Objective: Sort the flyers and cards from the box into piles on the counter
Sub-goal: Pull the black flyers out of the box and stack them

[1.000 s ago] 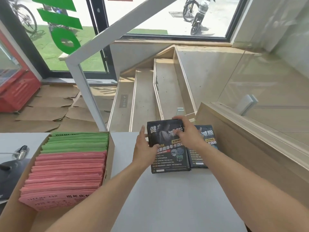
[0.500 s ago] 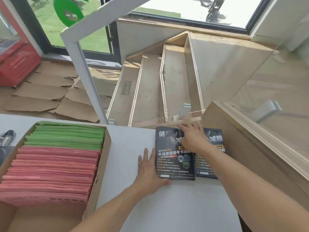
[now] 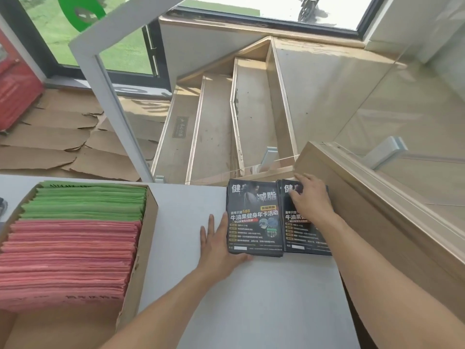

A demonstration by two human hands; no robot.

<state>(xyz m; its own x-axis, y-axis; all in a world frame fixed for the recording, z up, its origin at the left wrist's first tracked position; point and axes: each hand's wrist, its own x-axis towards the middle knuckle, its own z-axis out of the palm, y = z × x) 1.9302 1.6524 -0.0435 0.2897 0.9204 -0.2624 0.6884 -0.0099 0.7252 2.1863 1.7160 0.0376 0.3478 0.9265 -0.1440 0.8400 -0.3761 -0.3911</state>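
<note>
Two piles of black flyers lie side by side at the far edge of the white counter [image 3: 251, 298]. My left hand [image 3: 219, 244] lies flat on the counter, fingers straight, pressing against the left and bottom edge of the left pile [image 3: 254, 217]. On top of the right pile [image 3: 299, 235] rests my right hand [image 3: 310, 197], fingers spread and straight, covering its upper half. At the left stands a cardboard box [image 3: 141, 250] packed with upright green cards [image 3: 88, 200] at the back and pink cards [image 3: 68, 260] in front.
Beyond the counter's far edge a wooden staircase [image 3: 226, 122] drops away. A wooden ledge with a glass panel [image 3: 377, 215] borders the counter on the right. A white railing post [image 3: 110, 104] rises behind the box. A dark object shows at the left edge.
The flyer stack held in both hands came down onto the counter as the left pile. My right hand moved from it onto the right pile; my left hand slid down to its lower left edge.
</note>
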